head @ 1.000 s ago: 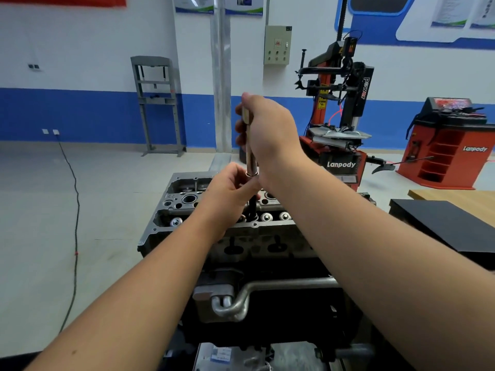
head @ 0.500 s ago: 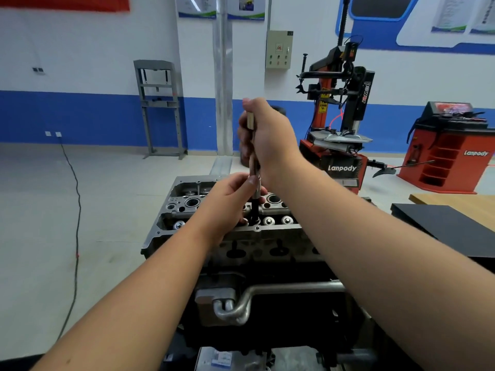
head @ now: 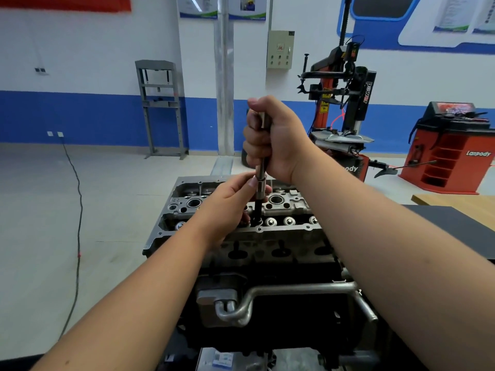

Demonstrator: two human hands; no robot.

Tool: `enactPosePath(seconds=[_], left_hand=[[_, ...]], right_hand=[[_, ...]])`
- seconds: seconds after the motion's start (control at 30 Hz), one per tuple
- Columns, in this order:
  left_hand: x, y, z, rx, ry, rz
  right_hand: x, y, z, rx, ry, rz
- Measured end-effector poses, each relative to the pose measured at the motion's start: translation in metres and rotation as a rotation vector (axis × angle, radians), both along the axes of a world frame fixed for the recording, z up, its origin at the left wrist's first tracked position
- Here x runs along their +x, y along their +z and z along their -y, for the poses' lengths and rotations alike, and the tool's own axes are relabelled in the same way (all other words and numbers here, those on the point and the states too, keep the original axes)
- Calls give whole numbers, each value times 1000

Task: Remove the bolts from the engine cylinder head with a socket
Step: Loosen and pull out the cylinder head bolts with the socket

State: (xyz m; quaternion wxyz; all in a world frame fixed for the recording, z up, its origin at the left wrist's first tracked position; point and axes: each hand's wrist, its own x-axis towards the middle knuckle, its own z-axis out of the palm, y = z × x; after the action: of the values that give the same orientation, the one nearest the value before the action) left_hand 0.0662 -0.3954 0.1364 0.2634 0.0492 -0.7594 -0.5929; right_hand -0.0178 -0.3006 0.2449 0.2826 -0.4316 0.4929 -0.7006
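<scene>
A grey aluminium cylinder head (head: 292, 231) sits on top of a dark engine block straight ahead of me. A long steel socket tool (head: 260, 183) stands upright, its dark lower end sunk into a hole near the head's front edge. My right hand (head: 276, 140) grips the upper shaft in a fist, thumb on top. My left hand (head: 230, 202) pinches the socket's collar lower down, fingers curled round it. The bolt under the socket is hidden.
A metal coolant pipe (head: 281, 293) runs across the block's front. A black mat on a wooden bench (head: 460, 223) lies to the right. Behind stand a tyre changer (head: 345, 103), a red wheel balancer (head: 450, 148) and a grey press frame (head: 160, 108). A cable (head: 77, 210) trails over the floor at left.
Both hands keep their hold on the tool; it stays upright in the same hole. The view has shifted slightly; the hands appear a little lower in frame.
</scene>
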Motion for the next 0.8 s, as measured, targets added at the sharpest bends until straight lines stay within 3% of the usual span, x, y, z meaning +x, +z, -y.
enactPosePath(seconds=[0.17, 0.3, 0.37, 0.47, 0.63, 0.8], left_hand=[[-3, -1, -1, -2, 33, -15], [-10, -2, -1, 23, 73, -44], [-14, -1, -4, 44, 99, -59], [-16, 0, -6, 19, 139, -84], [-4, 0, -4, -4, -1, -37], [0, 1, -3, 3, 7, -9]], right_hand=[[6, -3, 2, -17, -59, 16], [18, 2, 7, -29, -510, -291], [19, 7, 9, -32, -589, -266], [22, 5, 11, -77, -438, -36], [11, 3, 3, -19, -105, -12], [14, 4, 1, -8, -179, -8]])
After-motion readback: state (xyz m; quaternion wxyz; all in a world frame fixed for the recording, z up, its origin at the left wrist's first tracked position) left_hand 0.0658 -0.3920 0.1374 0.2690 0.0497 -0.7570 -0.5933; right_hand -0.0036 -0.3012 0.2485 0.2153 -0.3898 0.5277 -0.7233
